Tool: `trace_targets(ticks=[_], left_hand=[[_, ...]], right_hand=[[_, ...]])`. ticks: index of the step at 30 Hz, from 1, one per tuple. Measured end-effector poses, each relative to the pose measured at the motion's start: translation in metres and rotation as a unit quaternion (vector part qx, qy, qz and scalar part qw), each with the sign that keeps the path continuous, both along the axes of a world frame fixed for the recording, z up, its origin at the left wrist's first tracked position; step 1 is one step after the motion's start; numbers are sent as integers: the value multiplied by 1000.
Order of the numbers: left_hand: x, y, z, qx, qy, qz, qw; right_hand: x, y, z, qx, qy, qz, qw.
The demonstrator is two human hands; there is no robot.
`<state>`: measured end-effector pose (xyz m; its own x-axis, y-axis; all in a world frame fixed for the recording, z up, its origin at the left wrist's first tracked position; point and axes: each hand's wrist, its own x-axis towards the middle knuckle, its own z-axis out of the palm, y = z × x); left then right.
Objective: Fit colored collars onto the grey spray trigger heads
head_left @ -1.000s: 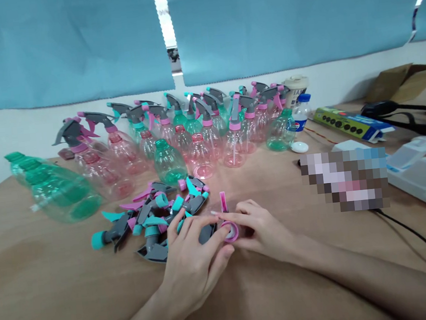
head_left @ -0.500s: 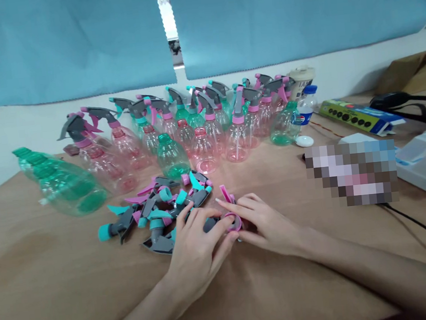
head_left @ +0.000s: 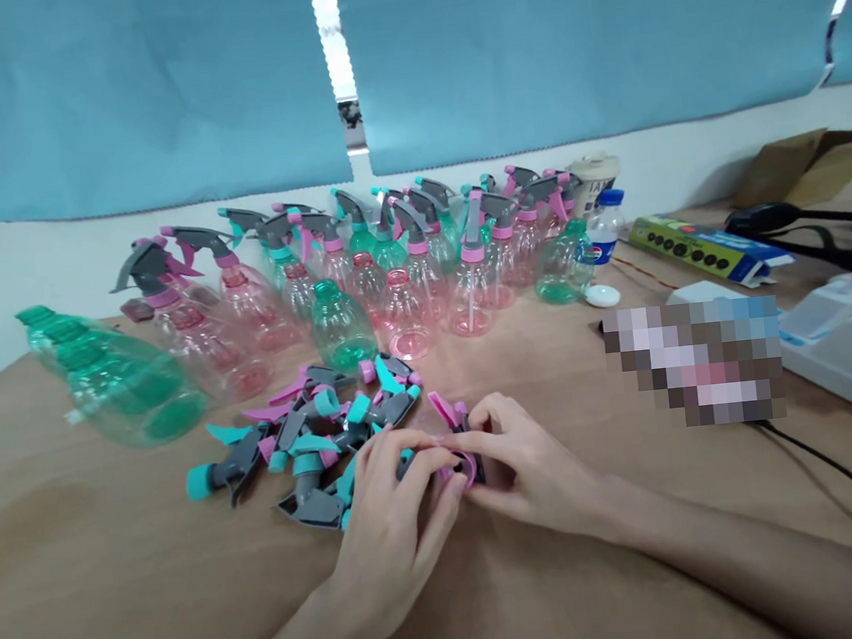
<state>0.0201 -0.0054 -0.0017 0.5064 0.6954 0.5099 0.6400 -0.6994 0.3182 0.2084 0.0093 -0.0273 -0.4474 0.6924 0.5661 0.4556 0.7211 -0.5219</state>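
Between my hands is a grey and pink trigger spray head [head_left: 446, 410], its pink collar turned toward me. My right hand [head_left: 526, 461] is closed around its body from the right. With thumb and fingertips at the collar, my left hand [head_left: 395, 513] is closed too; whether a small part sits in those fingertips is hidden. A heap of loose spray heads [head_left: 308, 461], grey with turquoise or pink parts, lies just left of my left hand. Behind stand an open green bottle [head_left: 343, 327] and an open pink bottle [head_left: 405, 321].
Several bottles with spray heads fitted [head_left: 411, 251] stand at the back. Green bottles [head_left: 131, 388] lie at the left. On the right are a Pepsi bottle [head_left: 603, 242], a white lid [head_left: 603, 295], a green-blue box [head_left: 697, 248], a plastic case [head_left: 851, 349] and a black cable [head_left: 848, 480].
The camera view has shifted slightly, so the scene sits a little lower and to the left. Both hands stay on the spray head, with the left fingertips still at its collar.
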Motion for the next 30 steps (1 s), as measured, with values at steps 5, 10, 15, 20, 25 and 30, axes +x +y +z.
trace_targets(ticks=[5, 10, 15, 20, 25, 30], left_hand=[[-2, 0, 0, -18, -7, -2, 1000], [-2, 1, -1, -24, -3, -5, 1000], [-1, 2, 1, -29, 6, 4, 1000], [0, 1, 4, -30, 16, -3, 999], [-1, 3, 6, -44, 39, -23, 998], [-6, 10, 4, -73, 62, -39, 995]], right_hand=[[-1, 0, -1, -11, 19, -10, 1000], [-2, 0, -2, 3, 10, -9, 1000], [-3, 0, -2, 14, -13, -13, 1000], [-3, -1, -2, 14, -17, -21, 1000], [-4, -2, -4, 25, 11, -21, 999], [-4, -2, -3, 21, 4, -18, 1000]])
